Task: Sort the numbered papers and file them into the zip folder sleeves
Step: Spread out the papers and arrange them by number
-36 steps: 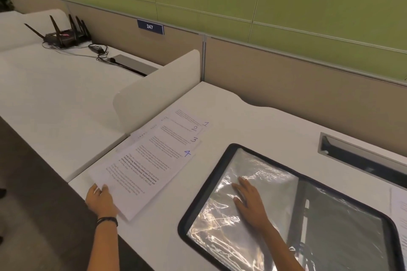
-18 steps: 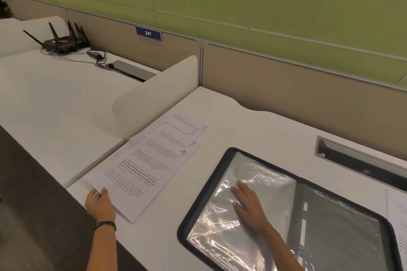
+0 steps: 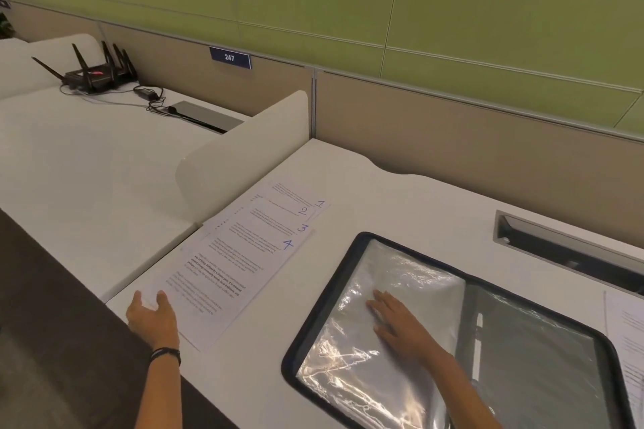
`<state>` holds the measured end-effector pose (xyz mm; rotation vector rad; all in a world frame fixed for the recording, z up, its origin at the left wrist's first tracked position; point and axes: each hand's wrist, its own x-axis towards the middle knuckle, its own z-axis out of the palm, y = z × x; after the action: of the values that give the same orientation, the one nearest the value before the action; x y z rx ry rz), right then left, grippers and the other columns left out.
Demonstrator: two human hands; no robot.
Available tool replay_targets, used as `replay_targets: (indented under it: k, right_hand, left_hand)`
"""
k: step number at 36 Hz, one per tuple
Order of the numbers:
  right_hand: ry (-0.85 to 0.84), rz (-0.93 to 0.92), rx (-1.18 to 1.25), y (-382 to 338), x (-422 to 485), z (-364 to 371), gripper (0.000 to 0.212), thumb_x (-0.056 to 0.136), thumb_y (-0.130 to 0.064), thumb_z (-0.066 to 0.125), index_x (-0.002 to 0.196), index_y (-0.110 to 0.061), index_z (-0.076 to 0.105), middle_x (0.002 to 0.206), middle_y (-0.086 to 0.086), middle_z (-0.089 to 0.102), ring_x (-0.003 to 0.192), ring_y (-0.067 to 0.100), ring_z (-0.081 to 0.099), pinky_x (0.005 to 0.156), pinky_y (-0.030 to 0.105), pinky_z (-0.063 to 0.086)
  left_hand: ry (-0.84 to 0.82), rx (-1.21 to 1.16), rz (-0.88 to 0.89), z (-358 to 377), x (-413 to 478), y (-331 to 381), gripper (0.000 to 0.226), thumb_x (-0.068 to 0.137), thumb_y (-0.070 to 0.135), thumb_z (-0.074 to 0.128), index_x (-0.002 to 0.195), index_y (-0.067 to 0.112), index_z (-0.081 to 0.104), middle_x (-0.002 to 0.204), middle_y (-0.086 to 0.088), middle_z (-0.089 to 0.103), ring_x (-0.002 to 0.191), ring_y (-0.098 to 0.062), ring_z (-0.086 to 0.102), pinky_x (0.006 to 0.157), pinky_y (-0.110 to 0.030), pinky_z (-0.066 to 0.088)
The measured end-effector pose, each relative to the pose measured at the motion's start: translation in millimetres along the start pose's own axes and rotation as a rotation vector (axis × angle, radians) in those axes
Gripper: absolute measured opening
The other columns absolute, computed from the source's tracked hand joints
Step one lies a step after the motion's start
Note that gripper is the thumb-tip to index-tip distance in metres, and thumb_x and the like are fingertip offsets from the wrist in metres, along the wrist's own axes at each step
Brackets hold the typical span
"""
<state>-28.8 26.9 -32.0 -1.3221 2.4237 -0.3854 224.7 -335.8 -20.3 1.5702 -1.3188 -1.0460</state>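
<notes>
White desk point(image 3: 400, 205) below tan and green wall panels.
Fanned papers point(image 3: 244, 254) numbered 1–4 lie left of the open black folder point(image 3: 348, 254); left hand point(image 3: 153, 319) loosely curled at their corner, right hand point(image 3: 400, 324) flat on a crinkly clear sleeve point(image 3: 366, 376).

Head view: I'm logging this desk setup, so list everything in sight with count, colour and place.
papers: four, white, numbered 1 to 4 in blue, fanned at desk's left
folder: one, black-edged, clear sleeves, open at desk's right
sheet: at least one, white, right edge
desk: one, white
divider: one, white, left of papers
router: one, black, neighbouring desk
sign: one, blue, "247", on partition
left hand: at papers' near corner
right hand: flat on sleeve
</notes>
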Motion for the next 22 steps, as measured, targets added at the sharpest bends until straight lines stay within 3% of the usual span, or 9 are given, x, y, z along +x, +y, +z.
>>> replay_targets:
  k: [2, 4, 10, 13, 17, 22]
  right_hand:
    - [0.006, 0.005, 0.012, -2, -7, -2, 0.054, 0.098, -0.04, 0.037, 0.148, -0.023, 0.022, 0.158, -0.002, 0.004, 0.145, 0.017, 0.003, 0.111, 0.02, 0.002]
    - [0.014, 0.016, 0.036, -2, -16, -1, 0.054, 0.098, -0.036, 0.041, 0.147, -0.026, 0.022, 0.157, -0.007, 0.003, 0.145, 0.013, 0.003, 0.113, 0.022, 0.007]
    - [0.06, 0.039, 0.043, 6, -39, 2, 0.058, 0.095, -0.045, 0.039, 0.148, -0.03, 0.019, 0.156, -0.009, 0.002, 0.144, 0.01, 0.003, 0.113, 0.022, 0.005]
    - [0.085, 0.051, 0.043, 16, -52, 4, 0.068, 0.088, -0.062, 0.029, 0.147, -0.03, 0.019, 0.15, -0.016, -0.002, 0.144, 0.01, 0.004, 0.113, 0.021, 0.006]
    - [0.154, 0.073, 0.108, 26, -73, 2, 0.089, 0.074, -0.081, 0.01, 0.145, -0.029, 0.023, 0.148, -0.015, 0.0, 0.141, 0.007, 0.007, 0.112, 0.02, 0.007]
    - [0.243, 0.144, 0.128, 34, -103, -4, 0.096, 0.07, -0.084, 0.007, 0.145, -0.028, 0.024, 0.147, -0.017, 0.003, 0.137, 0.001, 0.007, 0.112, 0.021, 0.011]
  left_hand:
    - [-0.008, 0.038, 0.074, 6, -6, 3, 0.047, 0.098, 0.018, 0.049, 0.139, -0.002, 0.04, 0.143, -0.025, 0.037, 0.132, -0.04, 0.035, 0.109, -0.051, 0.031]
    - [-0.046, 0.031, 0.136, 13, -16, 7, 0.046, 0.1, 0.025, 0.043, 0.138, -0.001, 0.042, 0.143, -0.022, 0.038, 0.133, -0.038, 0.034, 0.109, -0.05, 0.03]
    - [-0.187, 0.099, 0.332, 46, -42, 8, 0.039, 0.099, 0.02, 0.046, 0.127, -0.007, 0.052, 0.131, -0.027, 0.052, 0.124, -0.038, 0.046, 0.108, -0.05, 0.035]
    - [-0.255, 0.092, 0.377, 68, -62, 6, 0.034, 0.096, 0.011, 0.052, 0.122, -0.01, 0.055, 0.124, -0.028, 0.056, 0.119, -0.04, 0.051, 0.104, -0.051, 0.04]
    - [-0.393, 0.086, 0.413, 95, -101, 13, 0.036, 0.094, 0.011, 0.055, 0.126, -0.005, 0.054, 0.129, -0.024, 0.054, 0.121, -0.036, 0.049, 0.107, -0.047, 0.037]
    - [-0.595, 0.099, 0.508, 122, -159, 26, 0.036, 0.093, 0.013, 0.057, 0.127, 0.002, 0.056, 0.132, -0.018, 0.053, 0.124, -0.031, 0.047, 0.109, -0.042, 0.035]
